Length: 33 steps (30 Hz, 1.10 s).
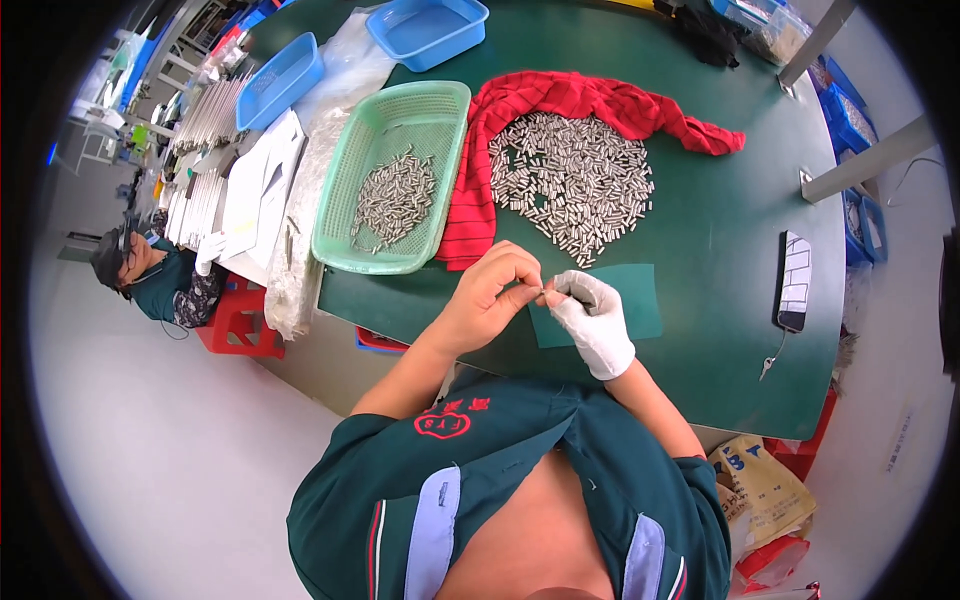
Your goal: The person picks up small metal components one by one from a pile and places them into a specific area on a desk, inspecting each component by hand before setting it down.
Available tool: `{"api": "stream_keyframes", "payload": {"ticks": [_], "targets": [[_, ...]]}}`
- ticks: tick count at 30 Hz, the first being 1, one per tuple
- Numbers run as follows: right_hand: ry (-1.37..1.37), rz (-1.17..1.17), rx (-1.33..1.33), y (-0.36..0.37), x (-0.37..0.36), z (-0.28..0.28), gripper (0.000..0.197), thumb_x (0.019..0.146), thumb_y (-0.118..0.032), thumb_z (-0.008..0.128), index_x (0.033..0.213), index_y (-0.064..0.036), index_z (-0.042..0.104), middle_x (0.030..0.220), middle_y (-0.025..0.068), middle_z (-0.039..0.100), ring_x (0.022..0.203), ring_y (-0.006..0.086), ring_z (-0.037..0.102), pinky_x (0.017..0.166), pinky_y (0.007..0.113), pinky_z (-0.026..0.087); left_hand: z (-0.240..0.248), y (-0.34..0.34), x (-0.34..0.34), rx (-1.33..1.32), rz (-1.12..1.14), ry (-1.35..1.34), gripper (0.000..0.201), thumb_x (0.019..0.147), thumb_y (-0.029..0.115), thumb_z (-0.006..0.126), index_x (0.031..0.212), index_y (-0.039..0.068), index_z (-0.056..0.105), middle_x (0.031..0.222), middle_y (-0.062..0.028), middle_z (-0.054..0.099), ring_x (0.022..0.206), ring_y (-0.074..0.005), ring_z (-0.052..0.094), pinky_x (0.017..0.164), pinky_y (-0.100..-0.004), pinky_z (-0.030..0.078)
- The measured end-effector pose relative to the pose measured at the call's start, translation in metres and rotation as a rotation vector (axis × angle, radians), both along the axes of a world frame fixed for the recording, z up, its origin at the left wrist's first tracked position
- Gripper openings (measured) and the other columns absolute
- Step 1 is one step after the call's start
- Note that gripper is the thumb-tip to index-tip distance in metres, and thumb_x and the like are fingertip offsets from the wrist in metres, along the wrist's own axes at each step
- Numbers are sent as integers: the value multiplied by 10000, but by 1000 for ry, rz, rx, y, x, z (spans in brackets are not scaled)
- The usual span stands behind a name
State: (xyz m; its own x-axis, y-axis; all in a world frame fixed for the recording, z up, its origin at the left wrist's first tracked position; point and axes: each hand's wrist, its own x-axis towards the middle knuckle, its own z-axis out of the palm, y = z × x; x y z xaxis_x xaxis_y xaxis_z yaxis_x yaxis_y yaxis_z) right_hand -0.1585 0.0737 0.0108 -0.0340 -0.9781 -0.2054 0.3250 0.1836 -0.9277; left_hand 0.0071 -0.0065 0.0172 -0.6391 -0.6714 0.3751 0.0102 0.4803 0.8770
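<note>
Fingers of left hand (492,296) and gloved right hand (594,322) pinched narrow, seemingly on tiny piece (543,291); light, steady grip advisable; metal pins (585,180) at twelve o'clock.

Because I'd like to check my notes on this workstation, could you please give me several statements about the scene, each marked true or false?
1. The right hand wears a white glove. True.
2. The left hand wears a glove too. False: it is bare.
3. Small metal cylinders lie both in the green basket and in a heap on the table. True.
4. The green basket stands to the right of the red cloth. False: it stands to the left.
5. The two hands are far apart. False: their fingertips are close together.
6. A key lies toward the table's right side. True.
</note>
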Motion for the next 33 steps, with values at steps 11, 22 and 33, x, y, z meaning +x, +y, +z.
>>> {"api": "stream_keyframes", "payload": {"ticks": [11,22,33], "targets": [[32,-52,-16,7,-1,0,79,901,-84,606,901,-6,618,828,1,621,671,34,455,603,190,366,20,-34,46,-425,734,-140,80,840,-5,648,906,15,608,916,-94,608,863,-248,583,763,-340,464],[-68,-128,-39,9,-13,7,121,887,-140,629,907,-22,618,834,25,641,671,53,484,602,199,378,3,-37,-3,-279,442,-138,82,793,15,671,858,27,623,855,-99,622,842,-289,587,748,-376,474],[-193,-201,-26,8,-18,-1,158,888,-181,633,888,-26,604,847,28,634,716,62,500,648,207,397,-41,-58,-30,-470,195,-488,109,775,41,672,856,42,599,853,-91,578,860,-300,550,779,-407,449]]}}
